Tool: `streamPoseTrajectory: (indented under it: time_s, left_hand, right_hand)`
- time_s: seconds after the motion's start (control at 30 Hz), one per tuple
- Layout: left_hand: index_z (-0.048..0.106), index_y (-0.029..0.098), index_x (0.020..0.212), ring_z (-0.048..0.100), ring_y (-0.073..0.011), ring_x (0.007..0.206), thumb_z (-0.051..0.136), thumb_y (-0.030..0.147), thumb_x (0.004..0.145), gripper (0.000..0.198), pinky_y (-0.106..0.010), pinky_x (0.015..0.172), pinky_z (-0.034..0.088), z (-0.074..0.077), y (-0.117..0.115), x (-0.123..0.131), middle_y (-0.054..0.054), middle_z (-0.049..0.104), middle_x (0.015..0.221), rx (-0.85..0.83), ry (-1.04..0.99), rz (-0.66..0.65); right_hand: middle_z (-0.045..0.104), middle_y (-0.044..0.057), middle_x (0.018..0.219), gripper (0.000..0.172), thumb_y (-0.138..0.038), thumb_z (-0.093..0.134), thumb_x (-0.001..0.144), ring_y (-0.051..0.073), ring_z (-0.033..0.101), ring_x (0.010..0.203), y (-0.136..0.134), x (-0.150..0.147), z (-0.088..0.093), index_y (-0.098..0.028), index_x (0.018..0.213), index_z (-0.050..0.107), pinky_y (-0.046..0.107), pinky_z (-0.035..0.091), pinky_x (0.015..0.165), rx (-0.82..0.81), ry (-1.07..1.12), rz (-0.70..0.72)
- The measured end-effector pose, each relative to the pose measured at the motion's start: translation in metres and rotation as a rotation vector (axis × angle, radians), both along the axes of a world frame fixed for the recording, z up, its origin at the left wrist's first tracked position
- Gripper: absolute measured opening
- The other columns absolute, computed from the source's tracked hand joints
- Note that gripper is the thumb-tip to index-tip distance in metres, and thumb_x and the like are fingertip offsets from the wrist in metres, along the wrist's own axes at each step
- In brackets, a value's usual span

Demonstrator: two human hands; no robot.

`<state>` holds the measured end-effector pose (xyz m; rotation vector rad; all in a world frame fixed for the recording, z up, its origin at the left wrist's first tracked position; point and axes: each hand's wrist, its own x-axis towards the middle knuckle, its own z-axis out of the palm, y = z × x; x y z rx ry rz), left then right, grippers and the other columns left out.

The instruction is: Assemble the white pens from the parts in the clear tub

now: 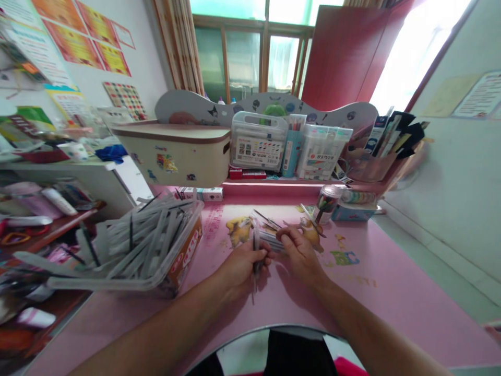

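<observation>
Rm bkgd: pale wall (454, 162) at far R, window (242, 57) straight ahead, prob. handy light for close work. In front, a pink surface (395, 303) w/ a shelf (250, 183) along its back; bulky stuff stands up there, presumably to keep it off the area nr the hands.

Clear tub (191, 248) sits on the surface beside the L forearm, likely for easy reach; it's heaped w/ long translucent sleeves (148, 240), some poking over the rim. Cream storage box (188, 156) is on the shelf behind it, marker case (256, 149) next to that.

L hand (245, 261): grip closed around a slim strip (256, 243), approx. upright, prob. so it stays steady. R hand (301, 250): grip pinched on thin sticks (271, 239) btwn the hands, seemingly by their ends for fine control; exact no. & type can't be told. Both sit just above mid-surface. Lidded jar (327, 203) stands past the R hand, w/ a thin rod (313, 222) nr it.
</observation>
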<state>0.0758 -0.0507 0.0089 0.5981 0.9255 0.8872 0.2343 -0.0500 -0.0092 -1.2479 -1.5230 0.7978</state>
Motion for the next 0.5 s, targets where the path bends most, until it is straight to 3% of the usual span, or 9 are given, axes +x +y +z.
streamPoseTrajectory:
  time_s: [0.13, 0.2, 0.27, 0.37, 0.43, 0.5]
  left_hand:
    - [0.065, 0.013, 0.074, 0.054, -0.01, 0.055, 0.054, -0.005, 0.079, 0.022, -0.015, 0.049, 0.039, 0.044, -0.011, -0.016, -0.004, 0.062, 0.067, 0.304, 0.12, -0.168]
    - [0.066, 0.014, 0.073, 0.054, -0.0119, 0.057, 0.055, -0.008, 0.077, 0.025, -0.017, 0.051, 0.04, 0.069, -0.016, -0.03, -0.005, 0.061, 0.067, 0.326, 0.073, -0.195]
    - [0.066, 0.016, 0.076, 0.055, -0.014, 0.057, 0.048, -0.012, 0.078, 0.033, -0.019, 0.052, 0.042, 0.092, -0.017, -0.048, -0.004, 0.061, 0.068, 0.242, 0.01, -0.131]
    - [0.066, 0.017, 0.085, 0.054, -0.0151, 0.055, 0.038, -0.014, 0.08, 0.043, -0.018, 0.049, 0.039, 0.123, -0.004, -0.082, -0.001, 0.059, 0.067, 0.146, 0.035, 0.074]
    - [0.067, 0.012, 0.088, 0.053, -0.0128, 0.056, 0.033, -0.015, 0.081, 0.044, -0.014, 0.051, 0.036, 0.141, 0.013, -0.109, -0.001, 0.059, 0.067, 0.138, 0.199, 0.143]
    - [0.068, 0.007, 0.09, 0.053, -0.0097, 0.06, 0.037, -0.017, 0.08, 0.04, -0.01, 0.058, 0.035, 0.155, 0.033, -0.137, 0.001, 0.062, 0.069, 0.264, 0.524, 0.085]
  right_hand:
    - [0.061, 0.005, 0.086, 0.017, -0.03, 0.048, 0.089, 0.021, 0.054, 0.083, -0.001, 0.001, -0.001, -0.021, 0.086, 0.062, 0.033, 0.041, 0.075, -0.012, -0.067, 0.038]
    - [0.061, 0.005, 0.085, 0.015, -0.027, 0.049, 0.088, 0.021, 0.054, 0.081, -0.001, 0.002, -0.003, -0.022, 0.086, 0.063, 0.033, 0.04, 0.074, 0.006, -0.088, 0.032]
    - [0.062, 0.005, 0.086, 0.013, -0.025, 0.051, 0.086, 0.021, 0.054, 0.081, -0.001, 0.002, -0.004, -0.021, 0.087, 0.063, 0.033, 0.04, 0.074, 0.027, -0.108, 0.017]
    - [0.062, 0.005, 0.085, 0.012, -0.022, 0.05, 0.084, 0.021, 0.055, 0.081, -0.003, 0.001, -0.002, -0.021, 0.086, 0.062, 0.033, 0.04, 0.075, 0.033, -0.141, 0.014]
    - [0.061, 0.005, 0.085, 0.012, -0.019, 0.049, 0.083, 0.021, 0.054, 0.081, -0.006, -0.001, -0.001, -0.021, 0.085, 0.061, 0.032, 0.04, 0.074, 0.039, -0.154, 0.021]
    - [0.061, 0.005, 0.085, 0.012, -0.018, 0.049, 0.083, 0.021, 0.054, 0.08, -0.008, -0.003, 0.0, -0.021, 0.084, 0.061, 0.032, 0.04, 0.074, 0.047, -0.15, 0.037]
